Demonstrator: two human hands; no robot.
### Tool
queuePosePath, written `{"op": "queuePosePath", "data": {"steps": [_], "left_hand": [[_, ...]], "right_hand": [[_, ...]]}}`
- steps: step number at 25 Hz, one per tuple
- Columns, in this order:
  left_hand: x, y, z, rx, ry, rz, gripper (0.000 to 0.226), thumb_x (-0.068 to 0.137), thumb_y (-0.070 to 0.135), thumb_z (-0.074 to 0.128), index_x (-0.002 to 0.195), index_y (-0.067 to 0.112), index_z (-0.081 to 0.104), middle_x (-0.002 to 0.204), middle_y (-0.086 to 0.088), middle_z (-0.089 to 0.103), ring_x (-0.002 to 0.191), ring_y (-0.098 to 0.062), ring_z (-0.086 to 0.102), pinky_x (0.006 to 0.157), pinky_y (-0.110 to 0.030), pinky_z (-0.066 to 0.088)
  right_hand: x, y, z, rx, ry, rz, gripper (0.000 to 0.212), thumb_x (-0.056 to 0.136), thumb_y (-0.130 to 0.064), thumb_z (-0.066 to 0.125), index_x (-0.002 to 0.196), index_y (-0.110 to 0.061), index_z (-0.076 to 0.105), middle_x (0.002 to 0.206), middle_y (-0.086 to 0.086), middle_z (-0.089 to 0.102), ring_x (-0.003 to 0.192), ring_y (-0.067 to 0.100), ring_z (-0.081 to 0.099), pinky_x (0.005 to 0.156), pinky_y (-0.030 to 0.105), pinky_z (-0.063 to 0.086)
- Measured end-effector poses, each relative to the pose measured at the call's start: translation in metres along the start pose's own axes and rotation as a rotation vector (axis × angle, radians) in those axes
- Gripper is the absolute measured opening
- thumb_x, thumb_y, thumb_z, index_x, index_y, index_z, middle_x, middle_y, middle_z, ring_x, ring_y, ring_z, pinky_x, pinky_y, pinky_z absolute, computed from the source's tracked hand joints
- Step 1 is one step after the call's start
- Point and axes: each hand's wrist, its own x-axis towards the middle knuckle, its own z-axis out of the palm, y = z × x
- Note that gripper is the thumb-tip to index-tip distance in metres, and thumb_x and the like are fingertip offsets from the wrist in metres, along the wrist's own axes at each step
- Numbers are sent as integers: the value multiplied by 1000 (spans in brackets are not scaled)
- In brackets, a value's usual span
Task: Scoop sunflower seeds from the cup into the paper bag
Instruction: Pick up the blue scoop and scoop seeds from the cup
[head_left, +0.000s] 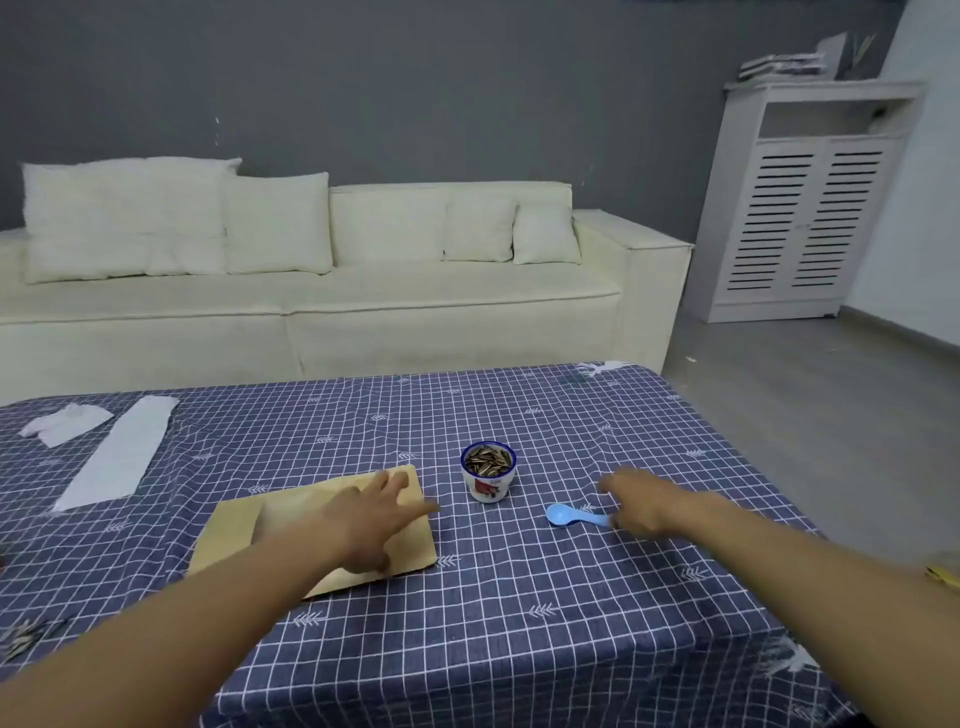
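Observation:
A small white cup (488, 486) with a blue rim stands mid-table, full of striped sunflower seeds (488, 461). Left of it a brown paper bag (244, 530) lies flat on the cloth. My left hand (371, 519) rests on the bag's right half, fingers spread, palm down. A light blue plastic spoon (569, 515) lies right of the cup, bowl toward the cup. My right hand (641, 506) is at the spoon's handle end, covering it; the blurred fingers curl over the handle, and whether they grip it is unclear.
The table carries a navy checked cloth (519, 623). White paper strips (122, 452) lie at the far left. Loose seeds (23, 642) sit at the left edge, a yellow object (943, 574) at the right edge. A cream sofa (311, 291) stands behind.

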Motion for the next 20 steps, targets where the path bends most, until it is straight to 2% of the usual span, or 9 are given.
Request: {"op": "queuePosePath", "data": {"steps": [4,7,10,14,20], "left_hand": [[13,20,6,250,-2,77,76,88,53,59,147,45,11,149,-12,26,125,-31,40,77,-38,48],[21,27,13,325,19,63,65,94,42,56,146,35,18,144,-15,34,117,-30,49,71,-37,46],[24,29,17,329,46,52,60,96,29,57,145,24,23,139,-14,42,114,-30,52,72,-38,48],[17,25,19,328,77,60,55,95,20,58,142,17,29,135,-12,49,113,-29,53,74,-39,49],[1,21,17,374,138,69,41,91,3,59,130,5,46,124,-15,58,108,-29,55,79,-40,50]], "right_hand": [[10,-13,12,-112,-30,-54,42,94,-17,54,135,-12,53,139,8,48,122,27,52,100,40,46],[15,-19,24,-194,-33,-76,52,95,-13,52,146,-11,39,146,9,43,130,27,45,104,40,44],[17,-18,30,-239,15,-65,59,94,-12,54,149,-10,33,149,10,41,136,28,39,108,42,41],[15,-6,26,-278,12,12,42,95,-12,53,136,-13,47,138,8,51,127,25,45,103,40,42],[12,-3,26,-236,-68,33,29,97,-21,52,125,-13,55,124,8,61,99,20,56,79,29,44]]}}
